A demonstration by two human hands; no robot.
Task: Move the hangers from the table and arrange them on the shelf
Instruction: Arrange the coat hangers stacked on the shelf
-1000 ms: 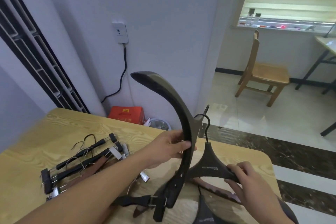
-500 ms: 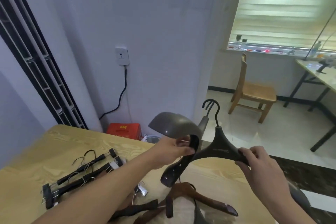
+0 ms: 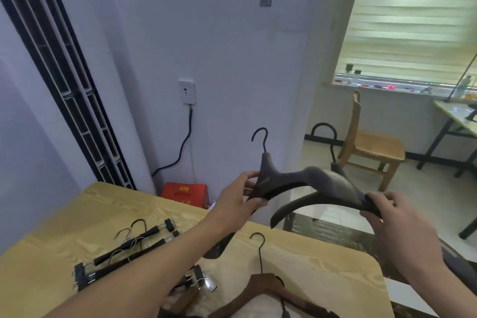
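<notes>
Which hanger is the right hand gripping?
The black hanger, the nearer of the two held up: right hand grips its arm end. The grey hanger is in the left hand.

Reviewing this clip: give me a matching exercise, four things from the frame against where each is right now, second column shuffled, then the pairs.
1. dark hangers
2. brown hanger
3. red box
4. wooden chair

a. on the floor against the wall, behind the table
b. by the window
c. held up between the left hand and right hand
d. lying on the table's near edge

Pairs: 1-c, 2-d, 3-a, 4-b
</notes>
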